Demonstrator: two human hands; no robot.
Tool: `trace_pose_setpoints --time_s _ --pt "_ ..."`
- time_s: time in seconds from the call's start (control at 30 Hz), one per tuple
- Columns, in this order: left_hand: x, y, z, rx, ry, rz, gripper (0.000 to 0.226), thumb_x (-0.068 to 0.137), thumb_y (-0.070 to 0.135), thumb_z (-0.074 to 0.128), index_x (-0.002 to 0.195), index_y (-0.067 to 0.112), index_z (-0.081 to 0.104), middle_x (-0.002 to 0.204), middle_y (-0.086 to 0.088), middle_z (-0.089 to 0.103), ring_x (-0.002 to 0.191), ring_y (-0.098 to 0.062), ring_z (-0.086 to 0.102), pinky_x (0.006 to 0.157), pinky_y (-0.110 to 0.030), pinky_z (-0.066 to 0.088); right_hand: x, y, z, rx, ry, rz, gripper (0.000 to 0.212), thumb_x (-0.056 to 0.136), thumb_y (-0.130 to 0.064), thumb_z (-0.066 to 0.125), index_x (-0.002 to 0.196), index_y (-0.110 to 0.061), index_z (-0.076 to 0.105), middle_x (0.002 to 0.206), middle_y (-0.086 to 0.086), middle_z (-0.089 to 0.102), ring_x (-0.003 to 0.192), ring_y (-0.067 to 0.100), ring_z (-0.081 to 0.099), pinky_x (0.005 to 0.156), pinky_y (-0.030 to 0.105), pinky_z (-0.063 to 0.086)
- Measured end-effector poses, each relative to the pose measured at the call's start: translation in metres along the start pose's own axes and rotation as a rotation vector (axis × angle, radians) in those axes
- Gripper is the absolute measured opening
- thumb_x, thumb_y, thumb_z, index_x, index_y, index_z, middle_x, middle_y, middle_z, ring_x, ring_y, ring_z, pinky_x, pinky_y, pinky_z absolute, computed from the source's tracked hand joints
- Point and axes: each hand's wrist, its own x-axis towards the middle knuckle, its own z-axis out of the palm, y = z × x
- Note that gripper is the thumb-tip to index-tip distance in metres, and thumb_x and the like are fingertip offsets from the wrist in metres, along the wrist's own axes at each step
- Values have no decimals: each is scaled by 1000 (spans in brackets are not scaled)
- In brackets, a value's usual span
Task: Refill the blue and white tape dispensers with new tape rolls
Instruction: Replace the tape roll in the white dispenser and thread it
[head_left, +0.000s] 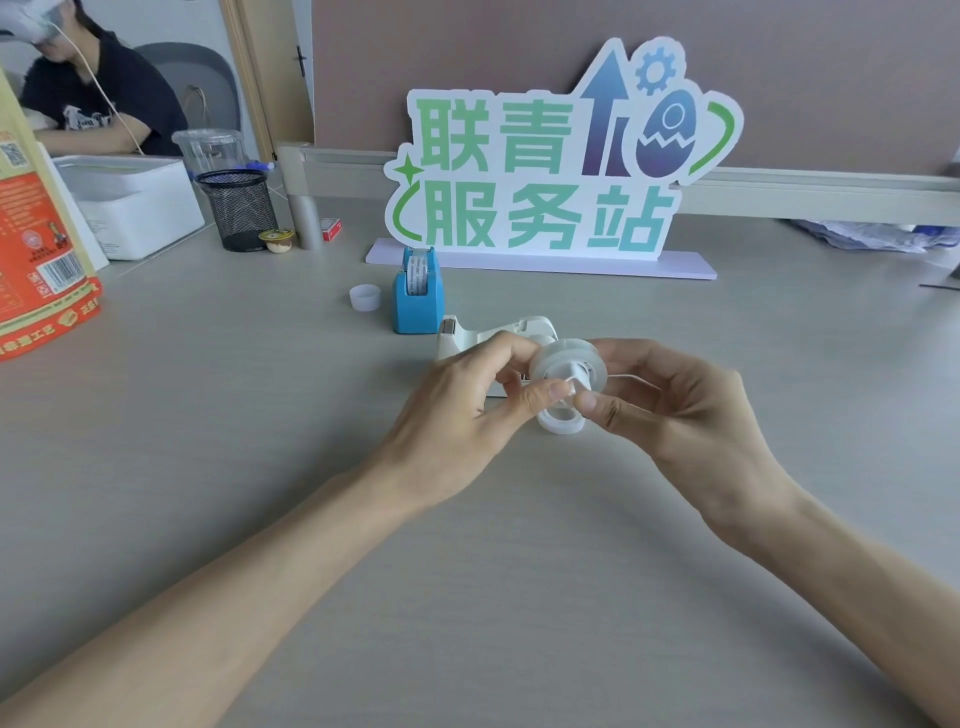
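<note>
Grey desk (208, 441), sign (545, 171), brown partition (467, 52)

Materials and finishes, desk items

Desk (208, 415): smooth, matt grey laminate. Blue tape dispenser (418, 299): smooth plastic with a soft sheen, a printed roll seated in it. White tape dispenser (467, 335): glossy, cream-white plastic. Tape roll (571, 361), held above the desk: translucent, glossy film on a white plastic hub. Second roll (558, 421): the same clear film. Pen cup (239, 208) near the far left edge: black metal mesh. Sign (545, 161) at the far edge: matt printed board.
</note>
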Motion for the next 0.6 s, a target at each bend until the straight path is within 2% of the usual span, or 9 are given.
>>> trace_pose_setpoints --time_s 0.07,0.13,0.2,0.33,0.43,0.6 --pt "0 -1 1 16 9 18 25 87 44 57 92 20 62 87 22 61 78 -1 55 63 -12 45 0 1 0 -9 24 0 25 72 -15 76 97 -15 73 98 1 78 88 13 75 71 17 54" --pt "1 -2 1 36 24 42 23 89 41 59 90 19 62 87 10 65 83 -8 57 76 -22 47 1 1 1 -22 37 -2 22 74 -12 77 96 -15 73 97 2 78 87 13 75 71 17 55" --pt "0 -3 1 36 29 50 23 89 40 59 89 17 62 86 5 66 85 -11 58 80 -28 47 1 1 1 -29 44 -10 20 75 -11 77 94 -15 74 96 1 78 85 12 75 70 16 54" --pt "0 -4 4 50 53 66 21 90 38 61 89 17 62 82 10 65 82 -9 58 77 -26 47 0 -1 3 -44 68 -35 25 69 -22 76 93 -16 73 94 1 78 84 14 75 68 15 53" --pt "0 -5 8 55 77 79 19 90 35 61 88 16 62 78 15 62 79 -4 57 74 -17 44 -1 1 4 -84 90 -41 20 75 -16 76 95 -17 73 93 5 78 84 18 74 69 18 55" --pt "-1 -7 11 82 110 49 16 88 44 58 82 29 55 73 22 59 68 -11 54 67 -34 48 0 5 6 -137 111 -51 17 81 -10 74 93 -22 71 88 1 77 77 11 73 72 22 57"
